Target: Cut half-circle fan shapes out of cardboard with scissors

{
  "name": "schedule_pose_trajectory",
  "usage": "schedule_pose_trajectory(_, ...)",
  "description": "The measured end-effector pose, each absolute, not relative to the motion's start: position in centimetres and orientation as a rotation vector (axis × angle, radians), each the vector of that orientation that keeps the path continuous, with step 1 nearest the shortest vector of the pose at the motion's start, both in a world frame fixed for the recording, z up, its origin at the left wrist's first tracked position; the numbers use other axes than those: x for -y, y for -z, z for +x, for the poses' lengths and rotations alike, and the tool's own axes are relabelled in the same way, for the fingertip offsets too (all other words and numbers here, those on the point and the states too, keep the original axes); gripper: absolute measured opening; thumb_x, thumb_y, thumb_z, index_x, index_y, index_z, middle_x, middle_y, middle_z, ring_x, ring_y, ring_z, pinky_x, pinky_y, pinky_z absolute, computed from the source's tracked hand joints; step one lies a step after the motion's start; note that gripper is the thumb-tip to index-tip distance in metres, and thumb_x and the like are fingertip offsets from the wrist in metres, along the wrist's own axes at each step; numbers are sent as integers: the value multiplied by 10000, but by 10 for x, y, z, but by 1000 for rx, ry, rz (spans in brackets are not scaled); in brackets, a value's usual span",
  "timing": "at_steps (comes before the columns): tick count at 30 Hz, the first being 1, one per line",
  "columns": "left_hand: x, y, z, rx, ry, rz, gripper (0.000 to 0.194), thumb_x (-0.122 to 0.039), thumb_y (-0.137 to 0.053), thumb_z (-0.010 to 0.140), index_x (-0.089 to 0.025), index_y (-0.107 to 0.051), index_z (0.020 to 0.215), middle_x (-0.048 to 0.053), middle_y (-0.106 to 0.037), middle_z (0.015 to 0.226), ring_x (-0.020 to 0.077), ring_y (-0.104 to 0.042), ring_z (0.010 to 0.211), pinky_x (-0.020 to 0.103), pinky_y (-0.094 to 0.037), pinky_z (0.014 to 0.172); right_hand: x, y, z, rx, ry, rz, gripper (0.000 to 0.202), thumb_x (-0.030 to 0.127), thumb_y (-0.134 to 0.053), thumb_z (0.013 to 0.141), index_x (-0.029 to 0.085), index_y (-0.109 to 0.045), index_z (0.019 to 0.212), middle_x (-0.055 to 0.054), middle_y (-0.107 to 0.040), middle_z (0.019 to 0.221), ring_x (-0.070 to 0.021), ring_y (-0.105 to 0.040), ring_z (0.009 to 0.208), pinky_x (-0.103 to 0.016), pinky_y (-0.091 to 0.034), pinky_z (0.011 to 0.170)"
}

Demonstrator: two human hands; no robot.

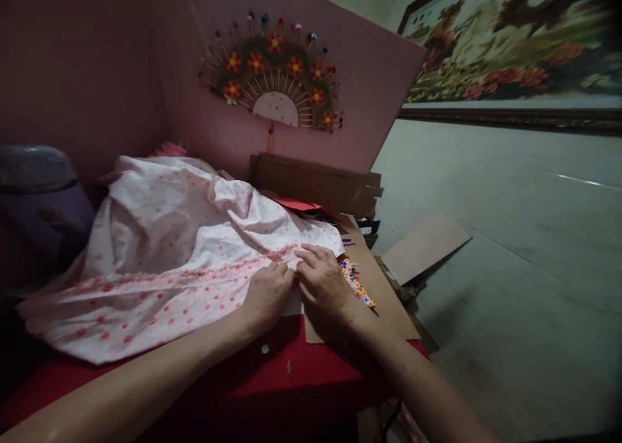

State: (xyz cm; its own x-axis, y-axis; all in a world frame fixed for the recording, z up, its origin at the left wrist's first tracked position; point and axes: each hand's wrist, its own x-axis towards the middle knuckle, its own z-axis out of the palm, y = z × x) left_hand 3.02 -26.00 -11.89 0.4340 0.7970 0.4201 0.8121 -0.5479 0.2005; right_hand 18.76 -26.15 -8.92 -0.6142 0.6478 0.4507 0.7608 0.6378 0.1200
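Observation:
A large white cloth [165, 236] with pink and red dots lies bunched over the red-covered table, a gathered pink seam running along it. At its right end, my left hand [269, 292] is closed on the cloth's edge, knuckles up. Right beside it, my right hand [323, 281] has its fingers bent over the same cloth, the thumb side close to my left hand. Both hands nearly touch. What lies between the fingertips is too small to make out.
Brown cardboard [389, 300] lies under the cloth's right end, with a flowered strip [357, 284] on it. A small white round piece [265, 349] sits on the red table cover [311, 372]. Behind stands a pink board [369, 74] with a decorated fan [276, 106].

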Motion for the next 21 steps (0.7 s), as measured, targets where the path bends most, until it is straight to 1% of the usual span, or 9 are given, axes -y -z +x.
schedule_pose_trajectory(1, 256, 118, 29, 1547, 922, -2650, 168, -177, -483, 861, -147, -635, 796, 84, -631, 796, 217, -555, 754, 321, -400, 663, 262, 86, 191, 2448, 438, -1110, 181, 162, -560, 826, 153, -640, 988, -121, -547, 1318, -276, -400, 1270, -441, -288, 1054)
schedule_pose_trajectory(3, 245, 113, 23, 1799, 1518, -2615, 202, -244, -545, 820, -166, -586, 638, 29, -569, 640, 164, -508, 629, 277, -362, 589, 261, 78, 203, 2273, 480, -1148, 164, 172, -539, 851, 167, -642, 979, -119, -584, 1267, -271, -453, 1219, -438, -325, 1016)
schedule_pose_trajectory(5, 233, 108, 16, 2054, 2278, -2373, 283, -300, -581, 768, -175, -503, 526, -21, -451, 501, 117, -416, 512, 246, -304, 506, 259, 74, 219, 2048, 505, -1275, 152, 198, -508, 883, 167, -647, 936, -119, -653, 1113, -258, -544, 1080, -403, -390, 925)
schedule_pose_trajectory(7, 225, 104, 10, 2163, 2638, -2095, 320, -340, -543, 755, -192, -427, 496, -55, -349, 446, 89, -320, 437, 233, -247, 446, 257, 73, 232, 1970, 471, -1427, 160, 194, -494, 884, 166, -651, 866, -102, -683, 930, -240, -590, 922, -362, -424, 820)
schedule_pose_trajectory(10, 221, 104, 5, 2236, 2822, -1876, 306, -365, -530, 717, -209, -384, 499, -77, -303, 425, 70, -244, 386, 228, -193, 395, 255, 80, 239, 2124, 383, -1511, 144, 157, -514, 843, 175, -655, 821, -85, -677, 870, -230, -586, 886, -343, -421, 799)
schedule_pose_trajectory(13, 224, 106, 5, 2267, 2942, -1786, 311, -388, -568, 675, -212, -385, 495, -82, -307, 400, 64, -228, 361, 226, -168, 369, 253, 90, 231, 2284, 336, -1469, 129, 208, -557, 827, 175, -656, 902, -104, -660, 1020, -251, -548, 1019, -377, -396, 905)
schedule_pose_trajectory(17, 228, 105, 6, 2240, 3011, -1741, 310, -394, -577, 679, -201, -404, 509, -81, -314, 415, 60, -239, 378, 212, -183, 372, 243, 94, 219, 2440, 301, -1504, 397, 305, -632, 782, 129, -596, 1136, -158, -564, 1246, -305, -441, 1190, -437, -322, 1015)
schedule_pose_trajectory(19, 229, 105, 6, 2223, 3008, -1753, 306, -385, -586, 682, -192, -418, 514, -76, -322, 433, 59, -253, 397, 205, -198, 381, 235, 91, 218, 2518, 200, -1544, 559, 318, -652, 758, 117, -516, 1262, -161, -534, 1288, -309, -427, 1202, -440, -323, 1013)
schedule_pose_trajectory(21, 230, 105, 5, 2210, 2991, -1785, 329, -385, -593, 691, -191, -403, 505, -74, -312, 438, 57, -244, 404, 204, -187, 382, 228, 87, 220, 2568, 90, -1569, 636, 305, -658, 744, 129, -459, 1322, -160, -502, 1327, -302, -428, 1204, -434, -341, 991)
